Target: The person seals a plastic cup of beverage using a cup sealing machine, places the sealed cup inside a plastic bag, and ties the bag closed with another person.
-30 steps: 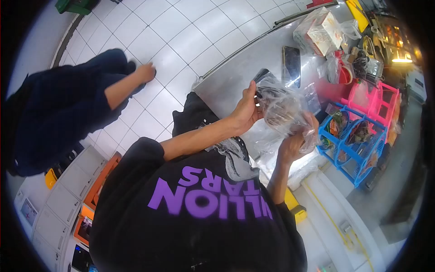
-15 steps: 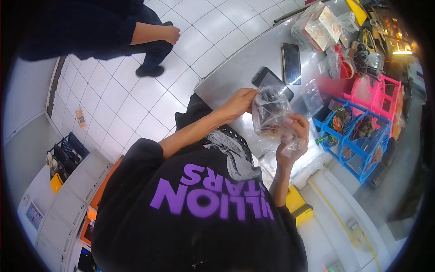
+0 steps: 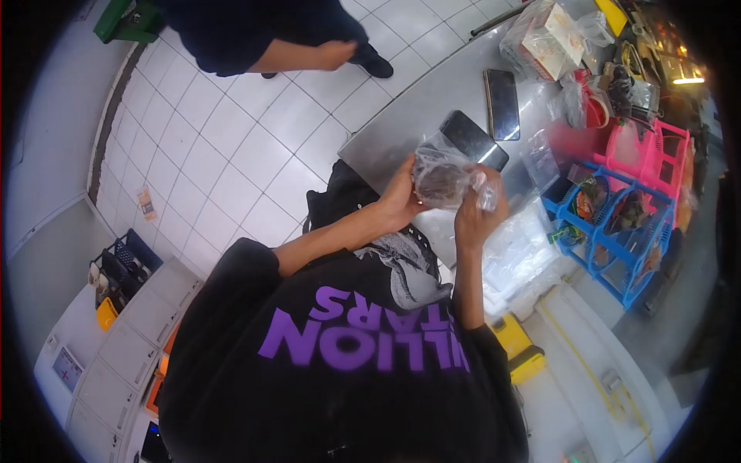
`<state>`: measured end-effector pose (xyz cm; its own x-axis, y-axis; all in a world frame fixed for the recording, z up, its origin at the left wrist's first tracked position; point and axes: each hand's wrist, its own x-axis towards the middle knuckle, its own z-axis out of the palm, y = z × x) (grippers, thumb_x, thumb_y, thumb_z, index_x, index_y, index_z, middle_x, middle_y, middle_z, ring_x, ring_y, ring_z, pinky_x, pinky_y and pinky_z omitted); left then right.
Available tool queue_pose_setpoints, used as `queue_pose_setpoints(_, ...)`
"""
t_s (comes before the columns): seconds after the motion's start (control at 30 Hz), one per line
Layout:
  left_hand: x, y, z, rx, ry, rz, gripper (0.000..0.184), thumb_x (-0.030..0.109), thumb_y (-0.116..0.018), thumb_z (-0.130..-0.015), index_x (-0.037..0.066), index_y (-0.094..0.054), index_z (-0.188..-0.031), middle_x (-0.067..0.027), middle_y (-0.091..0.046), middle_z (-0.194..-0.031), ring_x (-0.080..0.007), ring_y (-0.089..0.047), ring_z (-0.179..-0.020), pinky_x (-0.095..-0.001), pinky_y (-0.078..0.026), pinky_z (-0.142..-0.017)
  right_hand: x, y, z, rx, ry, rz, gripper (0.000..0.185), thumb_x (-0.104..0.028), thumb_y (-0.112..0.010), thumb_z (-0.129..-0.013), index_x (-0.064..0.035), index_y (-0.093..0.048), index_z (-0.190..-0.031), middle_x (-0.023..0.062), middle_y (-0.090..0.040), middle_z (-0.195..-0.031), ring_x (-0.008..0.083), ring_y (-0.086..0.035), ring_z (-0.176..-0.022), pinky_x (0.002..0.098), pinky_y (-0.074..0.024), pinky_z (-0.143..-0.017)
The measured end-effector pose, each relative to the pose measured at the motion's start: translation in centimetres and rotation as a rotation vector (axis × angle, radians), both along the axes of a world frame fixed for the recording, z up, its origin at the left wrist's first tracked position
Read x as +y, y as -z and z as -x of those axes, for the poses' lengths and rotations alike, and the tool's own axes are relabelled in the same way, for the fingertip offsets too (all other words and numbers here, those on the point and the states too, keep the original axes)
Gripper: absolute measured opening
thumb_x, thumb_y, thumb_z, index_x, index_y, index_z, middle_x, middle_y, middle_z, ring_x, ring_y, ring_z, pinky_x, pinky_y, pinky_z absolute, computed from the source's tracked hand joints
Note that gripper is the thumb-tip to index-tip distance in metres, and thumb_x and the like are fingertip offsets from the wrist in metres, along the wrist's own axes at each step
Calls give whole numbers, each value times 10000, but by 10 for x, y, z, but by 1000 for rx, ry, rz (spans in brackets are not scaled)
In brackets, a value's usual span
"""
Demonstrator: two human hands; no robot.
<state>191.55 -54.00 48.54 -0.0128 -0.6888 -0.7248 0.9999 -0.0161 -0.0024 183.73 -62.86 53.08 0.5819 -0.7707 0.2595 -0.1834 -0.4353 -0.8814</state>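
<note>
A clear plastic bag [image 3: 441, 171] with something brownish inside is between my hands, over the metal table's near edge. My left hand [image 3: 400, 194] is closed round the bag's left side. Gathered plastic at the bag's other end is pinched in my right hand [image 3: 480, 212]. The contents are blurred through the plastic, so I cannot tell their kind. Just beyond the bag lies a dark phone [image 3: 472, 139], its lower end partly covered by the bag. Beside my right hand is a pile of clear plastic bags [image 3: 519, 258].
On the metal table [image 3: 417, 104] lie a second phone [image 3: 503, 104] and a plastic-wrapped box [image 3: 543, 42]. Blue [image 3: 617, 255] and pink [image 3: 644, 158] plastic racks stand at the right. A co-worker in dark clothes [image 3: 266, 27] is on the tiled floor beyond the table.
My left hand has shifted from the bag's upper edge to round its side. The right hand has bunched the bag's end. The co-worker has moved to the right.
</note>
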Motion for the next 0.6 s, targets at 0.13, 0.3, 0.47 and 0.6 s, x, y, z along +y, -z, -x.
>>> queue_pose_setpoints(0.13, 36, 55, 1, -872, 90, -207, 495, 319, -491, -952, 53, -361, -1349, -167, -403, -1396, -341, -488, -1223, -428, -382, -1039, -7, 10, -15, 30, -88, -16, 107, 16, -593, -853, 18, -677, -918, 107, -660, -895, 202, -635, -805, 291, -490, -735)
queue_pose_setpoints(0.3, 28, 29, -42, -1981, 136, 75, 570, 197, -663, -844, 33, -395, -1319, -201, -410, -1388, -367, -478, -1233, -404, -399, -1021, -21, 19, -16, 166, -294, -306, 163, -23, -596, -863, -35, -709, -979, 86, -662, -851, 174, -633, -769, 270, -482, -690)
queue_pose_setpoints(0.47, 4, 22, -52, -1799, 194, 146, 249, 165, -628, -899, -22, -595, -1058, -159, -647, -1022, -279, -634, -998, -349, -495, -855, -37, -8, -27, 125, -187, 27, 266, 10, -639, -819, -54, -685, -1074, 103, -619, -912, 205, -613, -766, 310, -488, -671)
queue_pose_setpoints(0.6, 4, 20, -48, -1748, 121, 35, 207, 159, -591, -934, -30, -598, -1020, -143, -658, -938, -258, -664, -842, -329, -519, -751, -42, -31, -7, 241, -118, 4, 234, -19, -645, -842, -51, -675, -1072, 104, -632, -880, 209, -627, -744, 306, -492, -668)
